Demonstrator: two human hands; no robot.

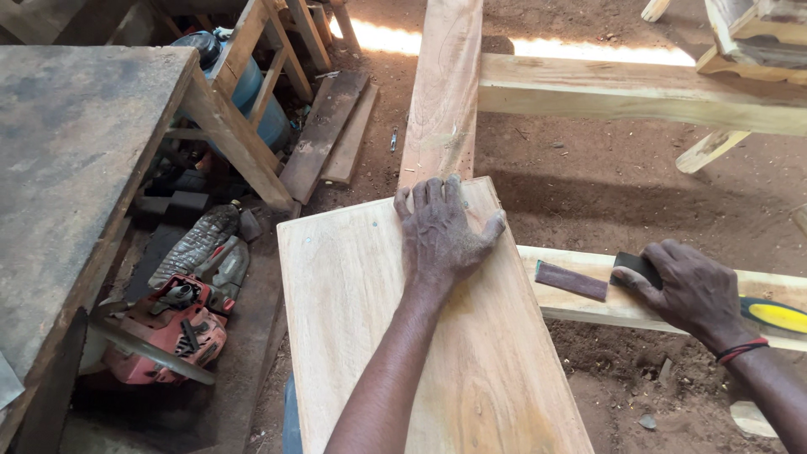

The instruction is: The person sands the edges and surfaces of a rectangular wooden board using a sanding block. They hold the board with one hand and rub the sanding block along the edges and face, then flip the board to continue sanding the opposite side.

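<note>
Left hand (443,238) lies flat, fingers spread, palm down on the far end of the pale rectangular wooden board (420,336); grip open, nothing enclosed, just pressing. The board's long axis runs near to far, tilted slightly left at the far end. Right hand (689,290) is out to the right, well apart from the board, fingers curled over a small dark sanding block (636,266) that rests on a light wooden crossbeam (588,307); whether it is lifted, cannot tell. A dark brown sandpaper strip (572,280) lies just left of the block, between the two hands, nearer the right hand. Yellow-and-black tool (777,316) sits behind the right wrist. Red chainsaw (181,324) on the dirt floor, near left, beside a grey worn tabletop (67,168).
</note>
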